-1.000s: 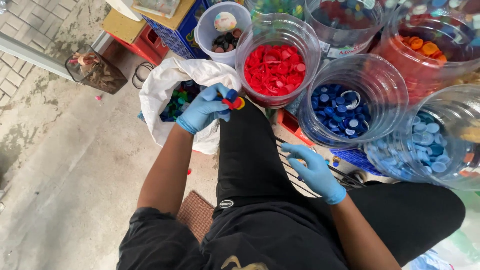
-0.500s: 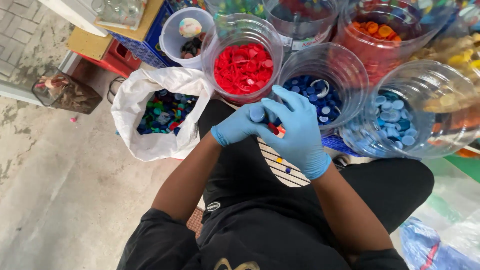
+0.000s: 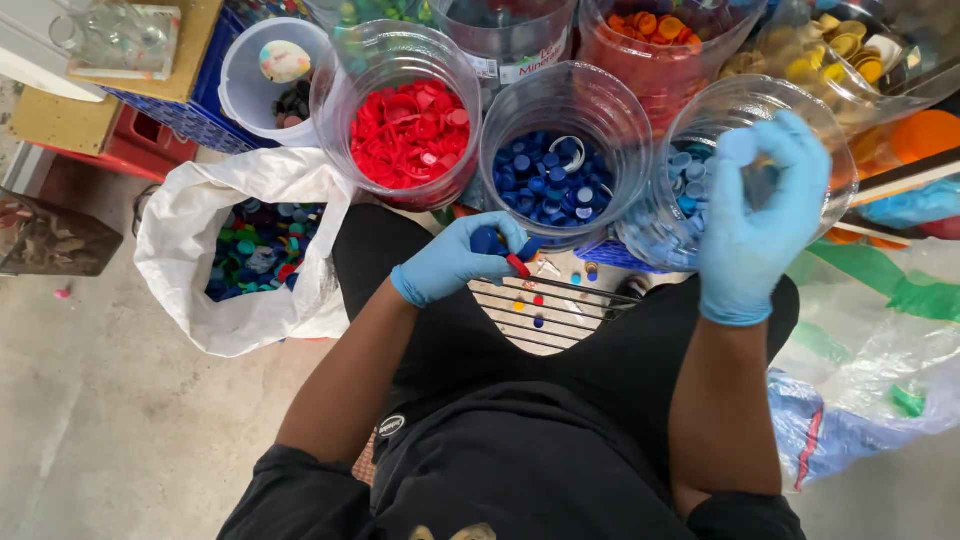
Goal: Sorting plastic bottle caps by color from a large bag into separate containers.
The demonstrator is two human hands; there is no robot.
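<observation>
Clear jars of caps: six in view, red (image 3: 410, 135), dark blue (image 3: 552, 172), light blue (image 3: 690, 190), orange, yellow, green. White sack (image 3: 190, 250): one. Gloved hands: two.

floor: bare grey concrete (image 3: 90, 400) | left: blue crate (image 3: 180, 105), red crate (image 3: 120, 150) | light: even daylight

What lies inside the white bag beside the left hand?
The white bag holds mixed bottle caps in blue, green and red; its folded rim covers the rest.
</observation>
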